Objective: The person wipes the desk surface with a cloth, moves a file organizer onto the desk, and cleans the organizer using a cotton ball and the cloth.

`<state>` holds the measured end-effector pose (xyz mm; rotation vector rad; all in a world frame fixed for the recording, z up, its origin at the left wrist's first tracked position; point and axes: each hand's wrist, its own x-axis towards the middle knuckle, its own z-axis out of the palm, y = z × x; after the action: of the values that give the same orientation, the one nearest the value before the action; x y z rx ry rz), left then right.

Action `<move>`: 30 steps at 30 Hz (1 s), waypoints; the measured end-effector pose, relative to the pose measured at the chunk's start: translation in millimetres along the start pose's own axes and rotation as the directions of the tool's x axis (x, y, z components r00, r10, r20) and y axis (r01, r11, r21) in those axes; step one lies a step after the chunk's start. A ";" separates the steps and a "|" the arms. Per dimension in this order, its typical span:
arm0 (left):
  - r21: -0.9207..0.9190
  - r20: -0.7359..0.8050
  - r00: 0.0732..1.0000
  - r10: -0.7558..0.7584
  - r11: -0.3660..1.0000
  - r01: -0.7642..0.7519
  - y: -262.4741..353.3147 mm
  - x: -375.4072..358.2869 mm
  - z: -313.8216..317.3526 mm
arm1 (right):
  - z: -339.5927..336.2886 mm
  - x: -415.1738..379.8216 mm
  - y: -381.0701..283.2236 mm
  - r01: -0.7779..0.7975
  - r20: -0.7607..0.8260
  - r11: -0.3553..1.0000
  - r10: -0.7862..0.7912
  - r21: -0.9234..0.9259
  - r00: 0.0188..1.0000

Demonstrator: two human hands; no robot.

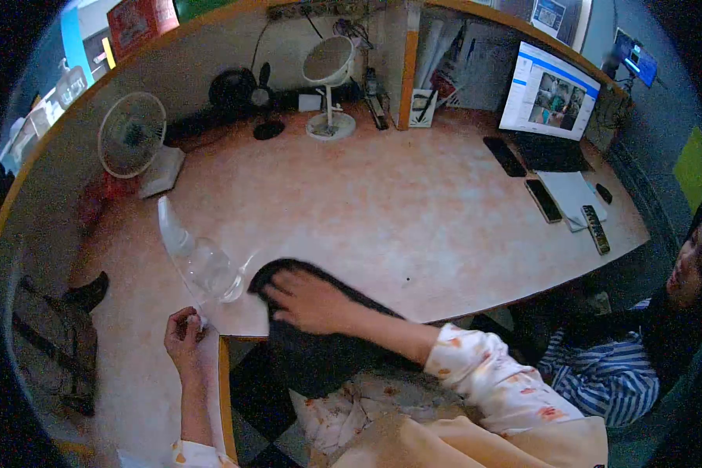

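Here's my left hand (pixel 184 335) low on the pale pinkish laminate desk (pixel 320 207), fingers curled together on a small whitish piece (pixel 202 319), too blurred for me to name for sure. Just beyond it sits the clear, rounded plastic vessel (pixel 213 269) with its translucent tapered spout (pixel 173 228) pointing away from me. Over to my right hand (pixel 313 306): fingers slightly apart, laid across the dark, curved-edged black fabric item (pixel 312 359) at the desk's near edge! Farther back stand a round white fan (pixel 132 134) and, right, an open black laptop (pixel 550 93).
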<state>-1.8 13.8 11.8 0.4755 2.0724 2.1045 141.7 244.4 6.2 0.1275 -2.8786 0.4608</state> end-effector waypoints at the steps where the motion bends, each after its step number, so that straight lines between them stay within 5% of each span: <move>1: -0.015 -0.026 1.000 0.001 1.000 -0.002 -1.2 -0.7 -0.5 | 9.6 3.7 -5.9 0.050 -0.027 0.999 -0.050 0.006 0.998; 7: -0.062 -0.021 0.999 0.032 0.998 -0.033 -12.8 3.0 -16.7 | -14.8 -56.0 3.4 0.160 0.080 0.987 -0.159 0.004 0.984; 10: -0.005 -0.017 1.000 0.024 1.000 -0.024 -3.3 0.3 -12.2 | -49.5 -110.7 56.7 -0.050 -0.078 0.999 0.049 -0.011 0.996; 11: 0.023 -0.011 1.000 0.017 1.000 -0.017 0.1 -2.3 -11.7 | -79.7 -125.8 69.3 -0.260 0.068 0.966 0.260 0.000 0.963; 13: 0.003 -0.016 1.000 0.010 1.000 -0.010 -1.1 -1.4 -8.8 | -99.4 -157.5 115.8 -0.495 0.011 0.858 0.501 -0.139 0.865; 15: 0.040 -0.008 1.000 0.009 0.999 -0.008 -1.4 -1.1 -9.7 | -101.6 -182.5 171.1 -0.603 -0.125 0.777 0.590 -0.180 0.798; 17: 0.117 -0.001 1.000 0.023 0.993 -0.023 -2.1 1.2 -10.3 | -119.4 -168.7 199.8 -0.693 -0.075 0.653 0.709 -0.304 0.701; 20: -0.050 0.019 1.000 0.003 0.999 -0.003 -16.5 5.2 -10.1 | -97.3 -144.5 281.5 -0.637 -0.134 0.655 0.647 -0.405 0.751; 23: 0.067 0.027 0.999 -0.020 0.998 0.018 -7.8 2.6 -8.0 | -82.9 -67.1 298.6 -0.554 -0.072 0.658 0.609 -0.509 0.790; 28: 0.083 0.032 0.996 -0.082 0.993 0.079 0.6 1.8 0.1 | -72.8 66.3 239.7 -0.368 0.048 0.817 0.432 -0.443 0.901; 30: 0.075 0.035 0.998 -0.057 0.996 0.054 4.9 -0.6 1.3 | -46.3 111.4 192.1 -0.160 0.050 0.915 0.192 -0.370 0.980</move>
<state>-0.3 14.7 16.6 0.4574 2.1238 1.9795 19.9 435.4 17.7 -0.1807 -3.0128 -0.0614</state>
